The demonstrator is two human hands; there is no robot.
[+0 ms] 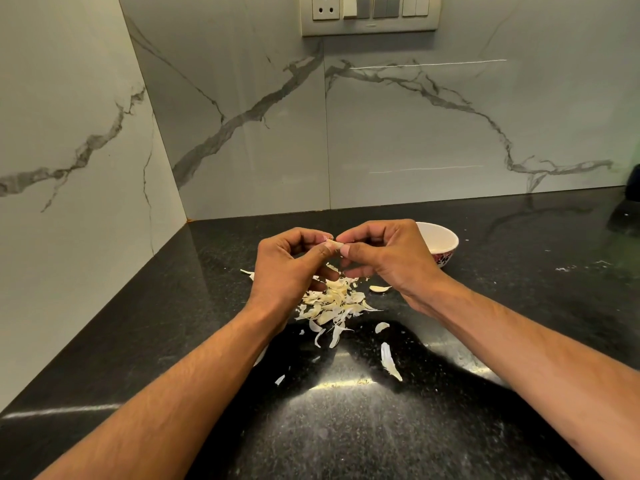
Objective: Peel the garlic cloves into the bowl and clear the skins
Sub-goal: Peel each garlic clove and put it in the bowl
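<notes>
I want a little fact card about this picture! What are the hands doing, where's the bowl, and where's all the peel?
left hand: left hand pinches one end of the garlic clove
right hand: right hand pinches the other end of the same clove
clove: held in the air above the counter
bowl: white bowl, behind the right hand, partly hidden; contents not visible
skins: pile of skins on the counter below the hands, loose bits scattered nearer the person
wall: marble tiles with a switch panel

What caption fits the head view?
Both hands pinch a garlic clove above the skins, bowl behind.
</notes>
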